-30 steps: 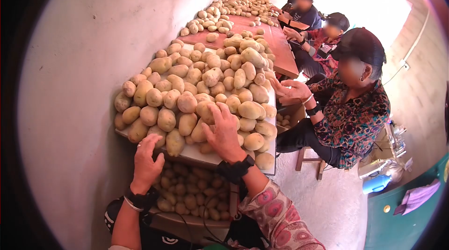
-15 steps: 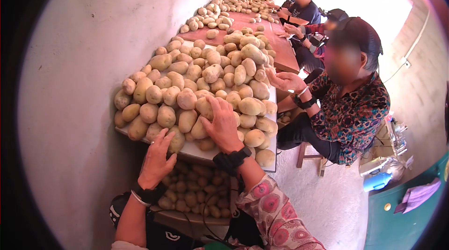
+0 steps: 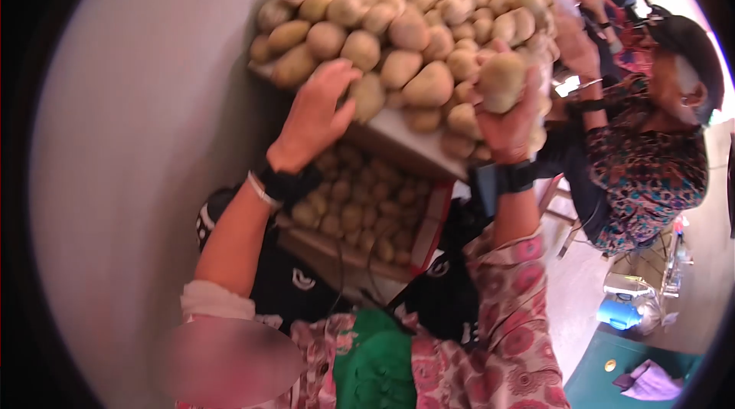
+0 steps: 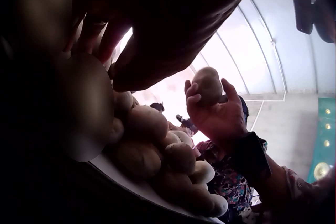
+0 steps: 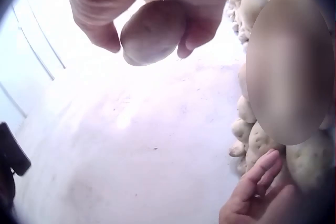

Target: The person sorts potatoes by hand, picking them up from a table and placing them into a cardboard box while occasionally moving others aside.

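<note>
My right hand holds a potato raised over the right front of a potato pile. In the right wrist view the fingers and thumb of that hand curl around the potato. My left hand is at the pile's front left edge, its slightly bent fingers beside a potato. The left wrist view shows this hand dark against the light, its contact with the potatoes unclear, and the right hand beyond it with its potato.
Under the table's front edge stands a box of potatoes. A seated person in a patterned shirt is close on the right, a hand near the pile; other people sit farther back. A pale wall rises on the left.
My right hand has left the pile's surface and moved right with a potato in its grip. The head view has shifted, showing more of the box. My left hand stays at the front left edge.
</note>
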Demonstrator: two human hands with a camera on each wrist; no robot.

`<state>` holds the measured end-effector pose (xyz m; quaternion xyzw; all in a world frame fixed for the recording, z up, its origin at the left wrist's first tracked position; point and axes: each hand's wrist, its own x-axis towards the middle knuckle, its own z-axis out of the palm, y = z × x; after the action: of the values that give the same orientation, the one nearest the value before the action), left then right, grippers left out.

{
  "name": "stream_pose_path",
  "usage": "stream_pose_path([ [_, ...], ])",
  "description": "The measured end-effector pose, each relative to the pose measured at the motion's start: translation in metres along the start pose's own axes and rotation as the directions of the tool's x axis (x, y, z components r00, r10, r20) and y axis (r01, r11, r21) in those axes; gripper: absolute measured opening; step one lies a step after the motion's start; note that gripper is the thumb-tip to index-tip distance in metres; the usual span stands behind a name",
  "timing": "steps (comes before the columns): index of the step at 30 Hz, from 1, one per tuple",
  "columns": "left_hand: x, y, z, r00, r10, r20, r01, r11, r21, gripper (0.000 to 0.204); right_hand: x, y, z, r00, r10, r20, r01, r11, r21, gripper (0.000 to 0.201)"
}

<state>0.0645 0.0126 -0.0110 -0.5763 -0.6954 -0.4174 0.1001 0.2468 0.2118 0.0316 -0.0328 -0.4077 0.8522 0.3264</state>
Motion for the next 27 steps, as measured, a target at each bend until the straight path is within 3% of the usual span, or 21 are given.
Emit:
stream_pose_path([
  [4, -0.004, 0.005, -0.015, 0.994, -0.106, 0.016, 0.107, 0.994, -0.03, 0.031, -0.01, -0.005, 0.001, 0.978, 0.139, 0.154, -0.168, 0.967, 0.191, 0.068],
  [6, -0.002, 0.007, -0.021, 0.984, -0.179, -0.008, 0.179, 0.982, -0.059, 0.029, -0.015, -0.002, 0.005, 0.962, 0.176, 0.209, -0.207, 0.969, 0.137, 0.067],
  [8, -0.003, 0.007, -0.021, 0.986, -0.164, -0.018, 0.163, 0.985, -0.05, 0.028, -0.025, 0.001, 0.012, 0.942, 0.21, 0.261, -0.239, 0.968, 0.082, 0.066],
  [10, -0.004, 0.01, -0.024, 0.984, -0.175, -0.014, 0.175, 0.983, -0.048, 0.028, -0.038, 0.007, 0.03, 0.912, 0.332, 0.241, -0.243, 0.911, -0.334, 0.063],
  [12, -0.005, 0.011, -0.026, 0.982, -0.187, -0.015, 0.187, 0.982, -0.042, 0.027, -0.043, 0.013, 0.041, 0.835, 0.512, 0.204, -0.31, 0.742, -0.595, 0.046],
  [14, -0.007, 0.01, -0.027, 0.98, -0.197, -0.022, 0.196, 0.98, -0.041, 0.027, -0.051, 0.029, 0.049, 0.84, 0.499, 0.216, -0.132, 0.573, -0.809, 0.048],
  [16, -0.007, 0.009, -0.028, 0.983, -0.183, -0.027, 0.183, 0.983, 0.025, 0.027, -0.06, 0.052, 0.043, 0.926, 0.264, 0.269, 0.173, 0.337, -0.925, 0.058],
  [17, -0.006, 0.011, -0.028, 0.975, -0.221, -0.028, 0.222, 0.975, 0.013, 0.026, -0.065, 0.054, 0.052, 0.95, 0.2, 0.239, 0.165, 0.325, -0.931, 0.057],
  [18, -0.005, 0.014, -0.027, 0.978, -0.205, -0.034, 0.206, 0.979, 0.011, 0.026, -0.064, 0.06, 0.051, 0.936, 0.083, 0.342, 0.33, 0.136, -0.934, 0.055],
  [20, -0.004, 0.015, -0.026, 0.971, -0.238, -0.025, 0.238, 0.971, -0.01, 0.026, -0.067, 0.064, 0.054, 0.903, 0.071, 0.423, 0.415, 0.104, -0.904, 0.05],
  [22, -0.006, 0.014, -0.022, 0.975, -0.222, -0.023, 0.222, 0.975, -0.007, 0.026, -0.072, 0.074, 0.049, 0.842, 0.197, 0.503, 0.445, 0.274, -0.853, 0.031],
  [24, -0.005, 0.015, -0.019, 0.979, -0.205, -0.004, 0.205, 0.979, -0.002, 0.028, -0.08, 0.081, 0.047, 0.736, 0.346, 0.582, 0.533, 0.235, -0.813, 0.025],
  [27, -0.004, 0.014, -0.016, 0.986, -0.166, -0.004, 0.166, 0.986, 0.031, 0.029, -0.085, 0.081, 0.051, 0.722, 0.362, 0.59, 0.56, 0.197, -0.805, 0.022],
])
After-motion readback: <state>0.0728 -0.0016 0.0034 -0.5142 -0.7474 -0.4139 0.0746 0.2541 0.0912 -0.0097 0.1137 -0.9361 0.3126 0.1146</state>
